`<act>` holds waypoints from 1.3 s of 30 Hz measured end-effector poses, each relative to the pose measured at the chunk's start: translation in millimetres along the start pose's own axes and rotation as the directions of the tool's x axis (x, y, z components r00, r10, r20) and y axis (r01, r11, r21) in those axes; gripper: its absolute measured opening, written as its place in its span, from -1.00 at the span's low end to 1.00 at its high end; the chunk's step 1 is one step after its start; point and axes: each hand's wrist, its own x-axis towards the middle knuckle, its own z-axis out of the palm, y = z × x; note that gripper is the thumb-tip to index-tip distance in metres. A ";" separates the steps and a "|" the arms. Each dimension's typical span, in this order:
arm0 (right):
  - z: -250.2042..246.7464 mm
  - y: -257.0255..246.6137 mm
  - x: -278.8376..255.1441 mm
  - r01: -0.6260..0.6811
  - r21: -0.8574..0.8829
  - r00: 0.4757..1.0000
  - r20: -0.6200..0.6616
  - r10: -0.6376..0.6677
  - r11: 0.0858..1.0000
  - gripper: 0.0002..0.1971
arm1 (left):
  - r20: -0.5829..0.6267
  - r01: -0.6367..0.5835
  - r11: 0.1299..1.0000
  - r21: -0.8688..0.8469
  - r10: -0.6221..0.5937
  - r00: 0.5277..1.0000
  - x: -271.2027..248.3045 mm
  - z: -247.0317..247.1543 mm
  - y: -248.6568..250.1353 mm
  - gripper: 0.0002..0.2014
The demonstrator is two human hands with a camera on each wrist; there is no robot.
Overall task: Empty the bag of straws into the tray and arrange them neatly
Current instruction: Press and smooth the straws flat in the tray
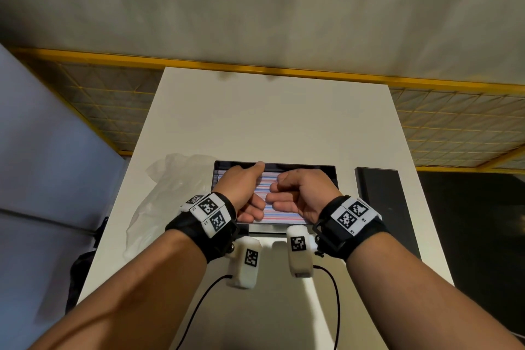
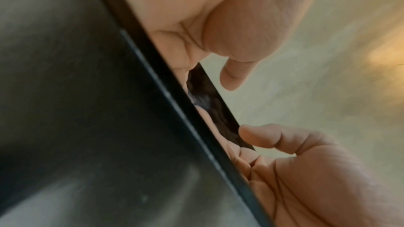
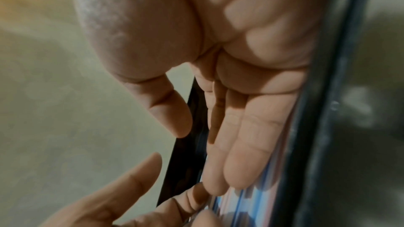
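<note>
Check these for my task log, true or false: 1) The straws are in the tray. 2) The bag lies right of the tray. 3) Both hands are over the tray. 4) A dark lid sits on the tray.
1) True: straws fill the tray.
2) False: the bag lies to its left.
3) True: left hand and right hand rest on the straws.
4) False: the dark lid lies on the table, right of the tray.

A staged recording corner indoors, not a lived-in room: a plain white rectangular surface (image 1: 284, 122) stands against a bare pale plaster wall (image 1: 255, 8), with a yellow-framed wire mesh barrier (image 1: 443, 119) fencing it on both sides.
</note>
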 end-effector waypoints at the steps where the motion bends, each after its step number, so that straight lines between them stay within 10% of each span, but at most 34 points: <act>1: -0.4 -0.1 -0.4 0.000 -0.007 1.000 0.005 0.000 1.000 -0.91 | 0.004 -0.002 1.000 -0.005 0.002 1.000 0.0 -0.6 -0.1 -0.53; 10: -9.7 -9.2 -5.5 -0.016 -0.567 0.995 0.074 0.070 0.824 -0.87 | 0.046 -0.088 0.973 0.215 0.080 0.996 -3.3 -1.1 -1.0 -0.37; 39: -8.8 0.0 1.1 -0.013 -0.304 1.000 -0.020 0.007 0.952 -0.82 | -0.003 -0.070 0.945 0.318 0.075 0.997 7.5 0.8 -6.5 -0.39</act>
